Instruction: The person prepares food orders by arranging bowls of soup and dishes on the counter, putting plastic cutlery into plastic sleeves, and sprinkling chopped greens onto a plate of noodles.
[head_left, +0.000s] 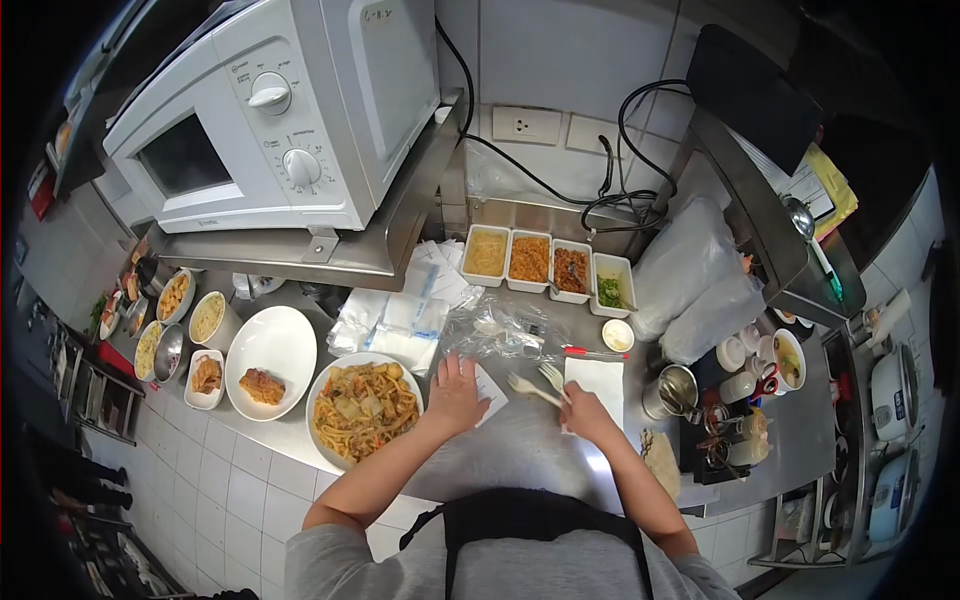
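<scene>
On the steel counter, my left hand (456, 396) lies with its fingers spread, partly over a small white paper (489, 398), just right of a plate of noodles (366, 408). Fingers closed, my right hand (588, 413) holds a pale fork and spoon (538, 388) by their handle ends, heads pointing up and left. Beneath that hand is a white sheet (597, 377), with a red pen (597, 352) along its top edge. Clear plastic wrapping (508, 328) lies just beyond both hands.
Four food tubs (528, 258) stand at the back. A microwave (265, 120) sits on a shelf at upper left. White plate with fried food (270, 345) at left. Metal container (670, 391), jars (737, 386) and plastic bags (690, 270) at right. Black cables hang behind.
</scene>
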